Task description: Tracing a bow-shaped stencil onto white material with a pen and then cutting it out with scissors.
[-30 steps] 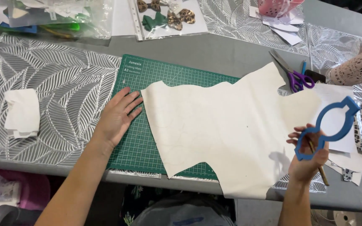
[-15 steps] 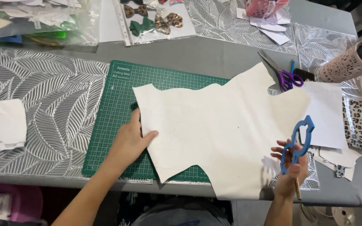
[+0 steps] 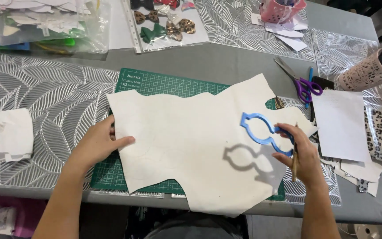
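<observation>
The right hand point(image 3: 303, 155) grips a blue outline template point(image 3: 261, 131) and a thin pencil point(image 3: 294, 155), holding the template just above a cream sheet of material point(image 3: 191, 141). The left hand point(image 3: 97, 142) lies flat, thumb pressing the sheet's left edge. The sheet covers a green cutting mat point(image 3: 155, 84); purple-handled scissors point(image 3: 299, 82) rest beyond.

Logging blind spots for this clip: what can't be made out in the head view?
- Green cutting mat: mostly hidden under the cream sheet.
- Pink patterned cup: cut off by the top edge.
- Right hand: the blue template covers part of its fingers.
- Contents of the clear bag: blurred by plastic.
</observation>
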